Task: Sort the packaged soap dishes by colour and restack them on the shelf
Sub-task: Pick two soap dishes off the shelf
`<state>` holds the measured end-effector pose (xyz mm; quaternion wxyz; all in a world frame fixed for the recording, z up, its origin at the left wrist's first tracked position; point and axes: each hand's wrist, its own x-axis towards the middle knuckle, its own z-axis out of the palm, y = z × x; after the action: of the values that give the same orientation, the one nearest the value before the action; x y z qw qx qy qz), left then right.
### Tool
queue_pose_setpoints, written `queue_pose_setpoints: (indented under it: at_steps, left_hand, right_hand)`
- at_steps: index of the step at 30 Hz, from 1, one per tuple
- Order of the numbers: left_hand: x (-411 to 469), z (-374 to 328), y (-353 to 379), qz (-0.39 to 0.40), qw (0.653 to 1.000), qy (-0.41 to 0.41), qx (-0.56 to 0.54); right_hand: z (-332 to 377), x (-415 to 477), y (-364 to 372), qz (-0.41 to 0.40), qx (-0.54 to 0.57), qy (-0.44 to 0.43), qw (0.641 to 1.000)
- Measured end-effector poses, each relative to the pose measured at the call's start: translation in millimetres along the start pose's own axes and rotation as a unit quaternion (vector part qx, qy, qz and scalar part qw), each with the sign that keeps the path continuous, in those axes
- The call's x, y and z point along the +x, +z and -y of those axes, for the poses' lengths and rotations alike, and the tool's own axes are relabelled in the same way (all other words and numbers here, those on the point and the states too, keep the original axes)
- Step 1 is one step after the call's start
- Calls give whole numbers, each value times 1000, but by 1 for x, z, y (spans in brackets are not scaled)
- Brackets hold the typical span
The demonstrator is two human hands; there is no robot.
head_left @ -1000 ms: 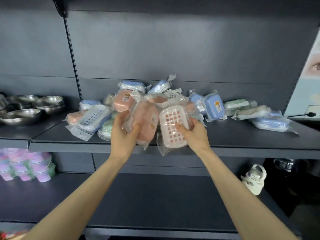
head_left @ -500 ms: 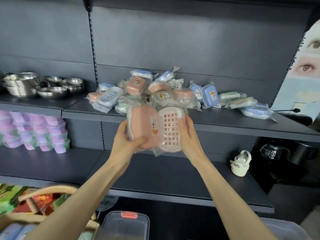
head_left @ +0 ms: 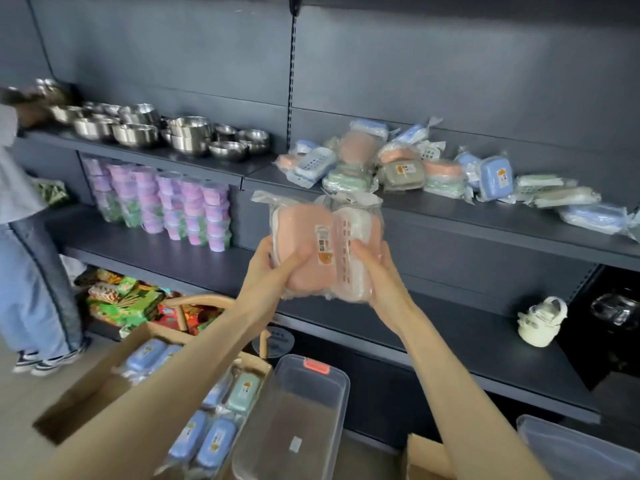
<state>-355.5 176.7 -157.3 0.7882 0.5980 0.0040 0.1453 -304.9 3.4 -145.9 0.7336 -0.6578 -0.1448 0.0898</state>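
Upper shelf (head_left: 485, 223): bare front strip; soap dish pile (head_left: 381, 164) fills the back.
Lower shelf (head_left: 467, 336): open between purple tubs (head_left: 180, 202) and cream bottle (head_left: 540, 327).
Floor: cardboard box (head_left: 90, 386), clear bin (head_left: 298, 417) obstruct.
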Motion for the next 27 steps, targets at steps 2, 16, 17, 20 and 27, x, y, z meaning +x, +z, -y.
queue_pose_setpoints:
  at_steps: [2,16,17,20,27]
  left_hand:
    - [-5,-13,-29,1,1000,1,-3]
    - [-28,-12,-309,-25,995,-81,51]
    - [-24,-8,-322,-32,994,-86,60]
    - [-4,11,-357,-41,991,-110,70]
    - [67,79,-438,-58,978,-189,68]
  right_hand:
    - [-1,-1,33,42,5,-9,999]
    - [-124,24,273,-5,-149,163,975]
    - [-132,29,283,-12,-164,174,971]
    - [-160,54,303,-19,-159,186,969]
    - [-238,129,329,-6,-132,177,975]
